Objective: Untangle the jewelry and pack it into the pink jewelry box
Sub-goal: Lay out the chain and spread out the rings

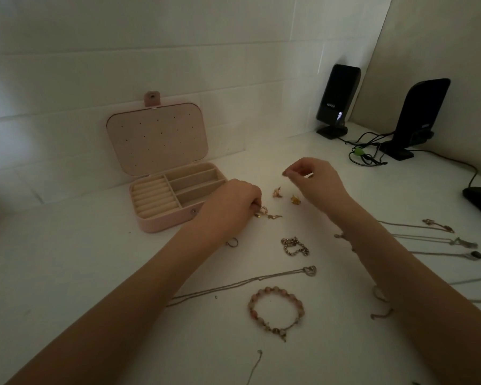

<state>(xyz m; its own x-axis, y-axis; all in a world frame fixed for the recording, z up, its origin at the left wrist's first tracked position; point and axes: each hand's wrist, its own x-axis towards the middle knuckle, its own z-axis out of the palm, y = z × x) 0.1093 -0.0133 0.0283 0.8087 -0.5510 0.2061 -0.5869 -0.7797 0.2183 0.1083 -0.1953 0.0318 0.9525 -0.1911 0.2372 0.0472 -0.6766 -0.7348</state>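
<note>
The pink box point(161, 218) stands open, its lid point(157, 140) upright and its beige ring rolls and compartments bare. Before it lie loose gold charms point(277, 192), a chain bracelet point(295, 246), a heart-pendant necklace point(309, 270) and a pink bead bracelet point(277, 311); more necklaces point(439, 240) stretch rightward.

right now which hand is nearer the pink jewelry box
Left. The left hand sits right at the pink jewelry box's front right corner, overlapping it in view. The right hand is farther right, past the small gold pieces.
</note>
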